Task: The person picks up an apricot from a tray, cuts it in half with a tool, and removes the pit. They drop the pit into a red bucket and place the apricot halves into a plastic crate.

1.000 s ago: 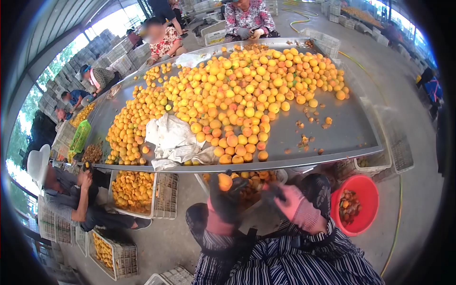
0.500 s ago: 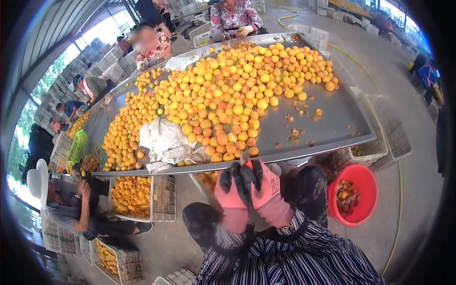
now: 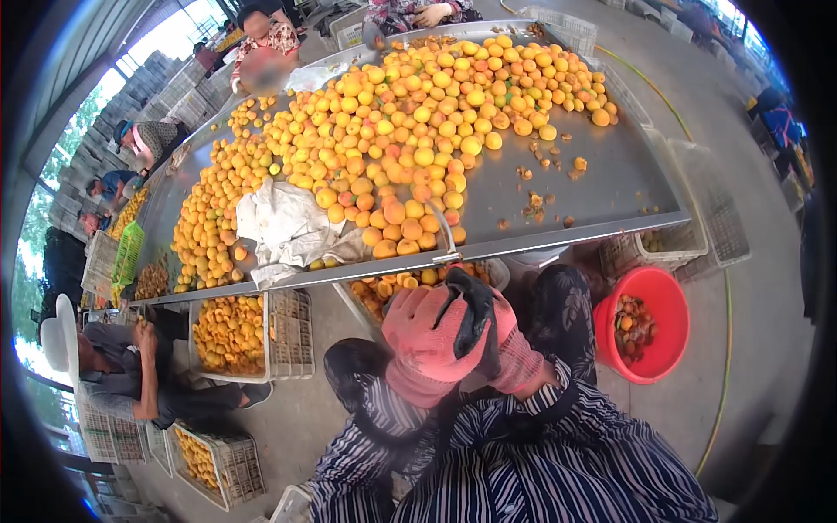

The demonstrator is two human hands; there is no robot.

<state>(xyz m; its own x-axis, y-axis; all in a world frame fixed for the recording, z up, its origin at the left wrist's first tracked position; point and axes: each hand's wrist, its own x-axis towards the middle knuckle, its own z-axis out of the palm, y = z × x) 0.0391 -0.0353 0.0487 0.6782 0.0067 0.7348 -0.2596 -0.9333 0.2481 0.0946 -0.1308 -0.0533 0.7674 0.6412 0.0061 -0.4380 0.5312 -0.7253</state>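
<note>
My two hands, in pink gloves with black coated fingers, are pressed together at the table's front edge. My left hand (image 3: 432, 336) is closed and partly covers my right; any thing inside it is hidden. My right hand (image 3: 514, 353) is closed on a knife, whose thin curved blade (image 3: 445, 228) points up and away over the metal edge. Just beyond the blade lies a large heap of orange-yellow apricots (image 3: 384, 144) on the metal table (image 3: 602, 187). A crate of cut apricots (image 3: 370, 292) sits below the edge, partly behind my hands.
A crumpled white cloth (image 3: 288, 227) lies left of the knife. At right stand a red bucket (image 3: 649, 362) of scraps and a pale crate (image 3: 658, 248). Another crate of cut fruit (image 3: 228, 336) and a seated person in a white hat (image 3: 59, 336) are at left.
My hands have come closer together, the left now overlapping the right. The knife blade shows longer and points further upward. The whole view has shifted slightly.
</note>
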